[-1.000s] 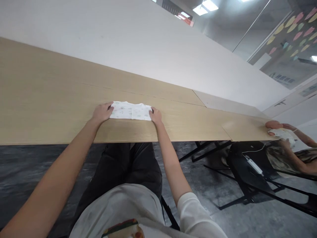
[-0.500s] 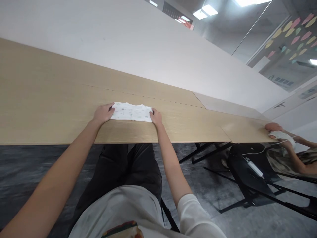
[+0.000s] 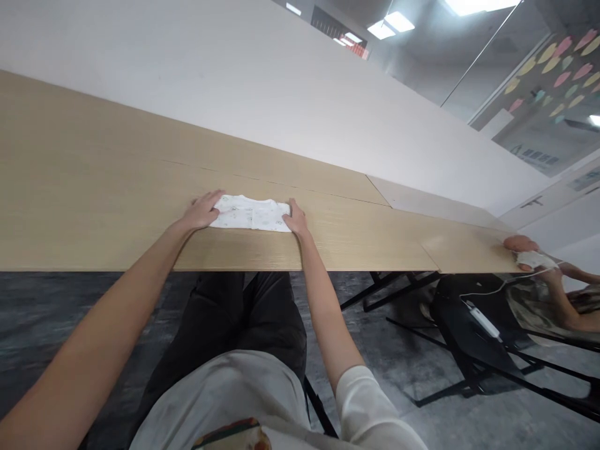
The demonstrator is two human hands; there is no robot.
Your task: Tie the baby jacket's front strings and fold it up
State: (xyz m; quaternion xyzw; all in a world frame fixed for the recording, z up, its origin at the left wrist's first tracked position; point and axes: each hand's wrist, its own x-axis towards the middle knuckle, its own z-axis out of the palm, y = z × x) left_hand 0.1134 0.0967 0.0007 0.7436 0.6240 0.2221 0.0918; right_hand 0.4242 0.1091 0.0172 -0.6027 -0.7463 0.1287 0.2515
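A small white baby garment [image 3: 253,214] with faint printed figures lies folded into a flat strip on the wooden table. Its far edge dips slightly, and a crease runs down near its middle. At its left end rests my left hand [image 3: 202,211], fingers stretched out along the edge and thumb apart on the cloth. My right hand [image 3: 296,219] lies against the opposite end, its thumb over the cloth and its fingers extended along the side. Both hands touch the garment without closing around it.
The long wooden table [image 3: 117,181] meets a white partition [image 3: 234,81] at the back. To the right, another person's hands hold a doll [image 3: 521,244] in white cloth at the table. A black folding chair [image 3: 469,331] bears a white power strip [image 3: 485,322].
My left hand's fingers have stretched outward along the garment's edge. My right hand's fingers have straightened too. The garment stays flat in nearly the same place. The other person's doll has shifted slightly.
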